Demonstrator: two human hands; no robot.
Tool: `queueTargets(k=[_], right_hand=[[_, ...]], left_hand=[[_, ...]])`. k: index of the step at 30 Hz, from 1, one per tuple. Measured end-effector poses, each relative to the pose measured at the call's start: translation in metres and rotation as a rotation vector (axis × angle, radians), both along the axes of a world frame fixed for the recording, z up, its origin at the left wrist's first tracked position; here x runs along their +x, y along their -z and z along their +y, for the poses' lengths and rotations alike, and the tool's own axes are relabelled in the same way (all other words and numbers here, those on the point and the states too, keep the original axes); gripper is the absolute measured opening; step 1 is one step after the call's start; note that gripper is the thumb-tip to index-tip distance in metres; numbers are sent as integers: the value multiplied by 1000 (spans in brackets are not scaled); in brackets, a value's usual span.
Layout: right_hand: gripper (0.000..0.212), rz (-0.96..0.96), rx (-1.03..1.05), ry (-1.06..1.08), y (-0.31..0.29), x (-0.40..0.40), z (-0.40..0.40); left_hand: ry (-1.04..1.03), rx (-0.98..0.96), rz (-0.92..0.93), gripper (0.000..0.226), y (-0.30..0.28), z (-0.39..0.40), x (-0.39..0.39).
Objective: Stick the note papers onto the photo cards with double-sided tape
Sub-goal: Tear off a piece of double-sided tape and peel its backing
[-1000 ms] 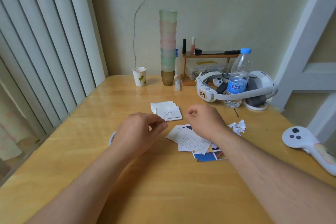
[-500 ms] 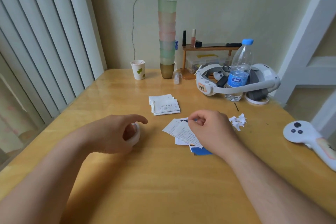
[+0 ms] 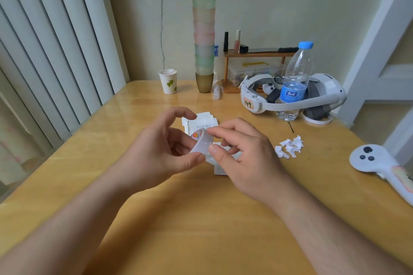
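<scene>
My left hand (image 3: 156, 152) holds a white roll of double-sided tape (image 3: 201, 144) above the table, thumb under it and fingers curled behind. My right hand (image 3: 243, 152) pinches the roll's outer edge with thumb and forefinger. Behind the hands lies a small stack of white note papers (image 3: 202, 121) with printed text. Another pile of note papers and photo cards (image 3: 219, 168) lies under my right hand, mostly hidden by it.
Torn white backing scraps (image 3: 289, 146) lie to the right. A water bottle (image 3: 293, 82), a white headset (image 3: 290, 98) and a white controller (image 3: 380, 163) stand on the right side. A paper cup (image 3: 168, 81) and a tall stack of cups (image 3: 203, 40) stand at the back.
My left hand picked the tape roll up from the table's left side and lifted it to the middle. My right hand left the paper pile and came up to pinch the roll.
</scene>
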State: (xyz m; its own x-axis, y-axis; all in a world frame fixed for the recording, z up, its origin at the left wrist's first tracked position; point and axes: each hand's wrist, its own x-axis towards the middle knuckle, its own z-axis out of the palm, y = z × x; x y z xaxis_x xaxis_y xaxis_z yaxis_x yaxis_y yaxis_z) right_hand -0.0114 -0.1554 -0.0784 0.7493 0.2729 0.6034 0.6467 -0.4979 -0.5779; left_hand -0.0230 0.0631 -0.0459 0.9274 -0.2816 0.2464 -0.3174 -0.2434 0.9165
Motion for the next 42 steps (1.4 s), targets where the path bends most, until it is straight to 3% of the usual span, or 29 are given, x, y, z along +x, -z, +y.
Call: queueTargets(k=[8,12,19,32,42], right_hand=[[22,-98,8,-3,-2,-2,3],[12,62,131,-5,-4,-3,7],[30,193,241,-39,-5,-7,8],[25,16,23,35,-7,-9,6],[21,109,47,54,-6,-8,7]], left_hand=[[-26,-6,-43,56,0,-4,-4],[-22,77,-93,57,5,-4,-3],[-9,134,-130,50,8,-5,-3],[-65,64,-7,9,16,-11,-1],[-115,200,-128,11,18,-14,-2]])
